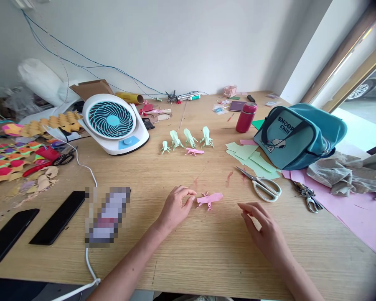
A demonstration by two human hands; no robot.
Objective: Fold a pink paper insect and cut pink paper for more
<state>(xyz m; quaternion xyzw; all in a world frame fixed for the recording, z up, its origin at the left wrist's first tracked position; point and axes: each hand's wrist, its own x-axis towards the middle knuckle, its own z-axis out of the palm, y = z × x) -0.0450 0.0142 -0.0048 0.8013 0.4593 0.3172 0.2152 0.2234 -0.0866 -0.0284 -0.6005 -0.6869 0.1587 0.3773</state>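
A pink folded-paper insect (pixel 210 199) stands on the wooden table between my hands, its thin legs spread out. My left hand (pixel 179 205) is just left of it, thumb and index finger curved with a small gap between them. The fingertips come very close to the insect's left end; whether they touch is unclear. My right hand (pixel 263 225) hovers to the right, apart from the insect, fingers loosely bent and holding nothing. Farther back are several pale green paper insects (pixel 189 137) in a row, with another pink one (pixel 194 151) before them.
White-handled scissors (pixel 265 189), green paper pieces (pixel 250 156) and keys (pixel 307 196) lie to the right. Behind stand a teal bag (pixel 291 133) and red bottle (pixel 246 118). On the left are a fan (pixel 114 123), black phone-like slabs (pixel 59 217) and a white cable (pixel 87 259).
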